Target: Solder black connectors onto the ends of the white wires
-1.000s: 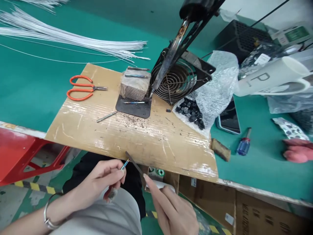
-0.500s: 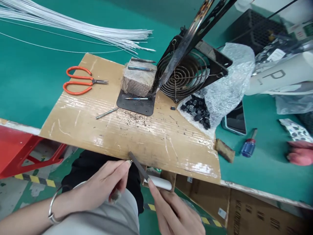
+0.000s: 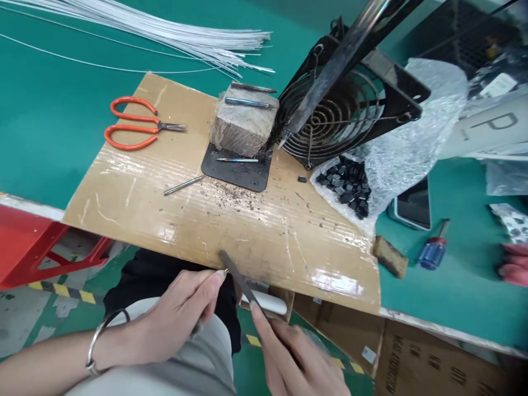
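My left hand (image 3: 181,308) is closed in a pinch over the lap, at the front edge of the cardboard sheet (image 3: 136,214). From its fingertips pokes the brassy end of a thin metal rod (image 3: 226,270), mostly hidden in the fist. In my right hand (image 3: 292,352) is a flat metal file (image 3: 241,278), index finger laid along it. The file slants up to the left and lies against or right beside the rod's end. Slim pointed metal rods (image 3: 237,160) rest on a dark plate (image 3: 235,175), on a wrapped block (image 3: 245,124) and on the cardboard.
Orange-handled scissors (image 3: 134,124) lie at the left. Behind stands a black fan (image 3: 330,118), a metal barrel slanting over it. Black chips (image 3: 344,184) sit in bubble wrap (image 3: 412,126). Farther right are a phone (image 3: 413,206), a sponge (image 3: 391,256) and a screwdriver (image 3: 433,250). White wires (image 3: 185,38) lie behind.
The view has shifted a little, so objects at the right appear farther right. Both hands keep their grips; the file stays at the rod's end with only slight movement.
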Action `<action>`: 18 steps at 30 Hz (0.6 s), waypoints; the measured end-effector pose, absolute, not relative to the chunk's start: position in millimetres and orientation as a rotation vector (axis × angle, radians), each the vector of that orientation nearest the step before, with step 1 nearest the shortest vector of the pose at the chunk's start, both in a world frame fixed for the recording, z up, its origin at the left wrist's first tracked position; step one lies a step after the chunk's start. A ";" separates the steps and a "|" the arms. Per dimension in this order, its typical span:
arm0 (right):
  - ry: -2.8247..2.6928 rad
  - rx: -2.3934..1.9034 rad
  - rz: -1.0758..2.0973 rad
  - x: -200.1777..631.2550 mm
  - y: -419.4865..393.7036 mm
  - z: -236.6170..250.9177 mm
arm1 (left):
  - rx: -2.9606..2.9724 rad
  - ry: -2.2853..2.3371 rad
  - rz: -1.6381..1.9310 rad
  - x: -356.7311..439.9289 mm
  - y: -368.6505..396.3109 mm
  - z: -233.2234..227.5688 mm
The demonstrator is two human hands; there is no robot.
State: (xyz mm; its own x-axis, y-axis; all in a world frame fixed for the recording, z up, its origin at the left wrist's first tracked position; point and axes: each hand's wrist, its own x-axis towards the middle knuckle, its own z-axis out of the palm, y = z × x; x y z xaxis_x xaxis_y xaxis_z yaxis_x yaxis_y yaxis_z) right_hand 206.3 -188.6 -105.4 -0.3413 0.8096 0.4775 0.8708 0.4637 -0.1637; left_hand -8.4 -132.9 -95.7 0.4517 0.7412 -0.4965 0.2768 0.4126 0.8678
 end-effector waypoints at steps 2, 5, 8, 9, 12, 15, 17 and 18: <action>-2.198 -1.396 -0.174 199.7 -183.1 -107.3 | 1.196 1.152 0.392 -7.9 -133.9 -94.9; -2.189 -1.415 -0.187 192.4 -175.7 -106.0 | 1.276 1.249 0.421 -9.5 -141.1 -99.0; -2.216 -1.408 -0.148 194.6 -179.3 -101.0 | 1.331 1.281 0.481 -12.9 -152.4 -108.3; -2.230 -1.413 -0.139 196.3 -181.7 -99.8 | 1.348 1.279 0.510 -13.9 -155.6 -111.1; -2.278 -1.405 -0.128 198.0 -183.5 -100.5 | 1.421 1.269 0.561 -15.3 -159.8 -114.2; -2.244 -1.371 -0.138 194.9 -177.4 -104.4 | 1.487 1.266 0.487 -14.2 -154.8 -109.4; -2.223 -1.374 -0.143 194.6 -176.0 -104.7 | 1.490 1.277 0.434 -11.8 -149.0 -104.4; -2.235 -1.377 -0.129 195.5 -177.1 -104.0 | 1.485 1.284 0.423 -10.3 -146.2 -102.1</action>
